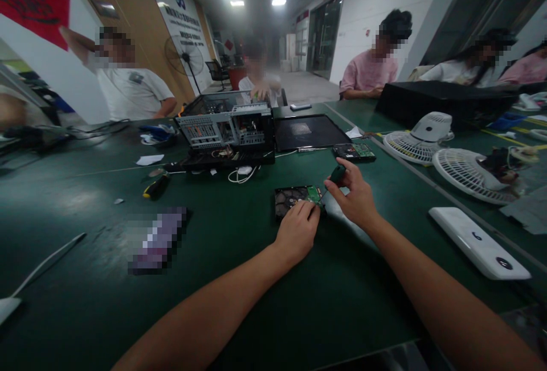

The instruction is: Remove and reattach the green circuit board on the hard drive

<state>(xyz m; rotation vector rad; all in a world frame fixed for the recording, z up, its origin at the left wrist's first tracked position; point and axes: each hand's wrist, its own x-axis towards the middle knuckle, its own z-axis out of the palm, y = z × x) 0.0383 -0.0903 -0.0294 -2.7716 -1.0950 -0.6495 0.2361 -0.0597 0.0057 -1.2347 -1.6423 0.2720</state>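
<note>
A hard drive (287, 200) lies on the green table with its green circuit board partly in view. My left hand (299, 225) rests over its near edge, fingers bent and pressed down on it; the fingertips partly cover the board. In my right hand (354, 191) is a screwdriver (338, 174) with a dark green handle, gripped between thumb and fingers. Its thin shaft slants down to the left toward the board's right end. Whether the tip touches a screw is too small to tell. Farther back lies a second hard drive (354, 152).
An open computer case (226, 126) stands ahead, beside a black panel (311, 131). A yellow-and-black screwdriver (156, 186) and a blurred phone-like object (159, 240) lie left. White fan parts (465, 171) and a white oblong device (478, 243) are right. Several people sit around the table.
</note>
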